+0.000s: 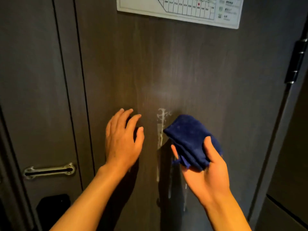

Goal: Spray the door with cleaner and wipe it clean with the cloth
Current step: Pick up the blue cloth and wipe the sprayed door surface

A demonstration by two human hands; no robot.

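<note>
Blue cloth (191, 140) sits bunched in the right hand (205, 170), thumb clamped over it, just beside a white foamy streak (160, 130) running down the door (200, 72). Left hand (122, 139) is spread, empty, apparently braced on the wood. Spraying looks done; next, press the cloth onto the drips and wipe

The door (191, 67) is dark brown with a faint vertical wood grain, marked by pale whitish streaks (160, 129) of foam running down its middle. The cloth (191, 140) is deep blue, plain, without pattern. The sign (180, 9) at the top is white with black grid lines and one small red star. The latch (49, 170) is silvery metal, the hinge (297, 60) black with silver bands.
</note>
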